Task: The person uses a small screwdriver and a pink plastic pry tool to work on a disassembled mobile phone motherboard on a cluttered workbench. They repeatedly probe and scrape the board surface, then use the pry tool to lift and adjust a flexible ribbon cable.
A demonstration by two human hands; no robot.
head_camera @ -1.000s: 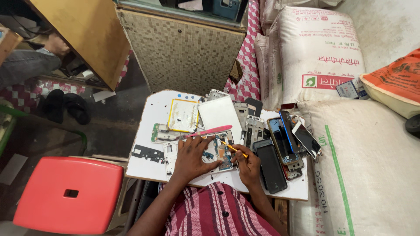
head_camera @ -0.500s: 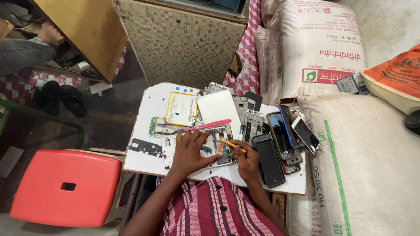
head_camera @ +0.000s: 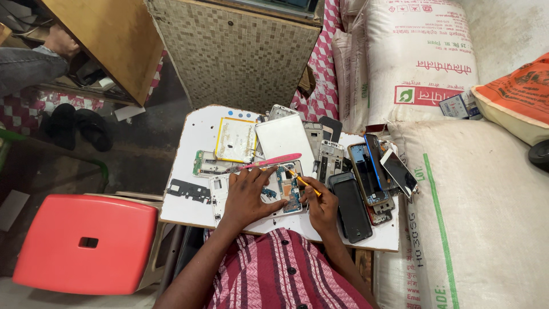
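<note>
- White board point(head_camera: 189, 166) across my lap serves as the bench, with woven sacks point(head_camera: 423, 63) beyond it and a red stool point(head_camera: 86, 243) off its near left corner.
- My left hand point(head_camera: 249, 194) lies flat on the opened phone chassis point(head_camera: 283, 189) at the board's near middle, fingers spread to steady it.
- My right hand point(head_camera: 321, 207) pinches a yellow-handled screwdriver point(head_camera: 300, 180), tip down on that chassis.
- A pink pry tool point(head_camera: 274, 161) rests just past the chassis.
- Judging by the bare circuit board, the back is already off; internals look not yet removed.
- Stripped frames and dark handsets point(head_camera: 351, 206) crowd the board's right side.
</note>
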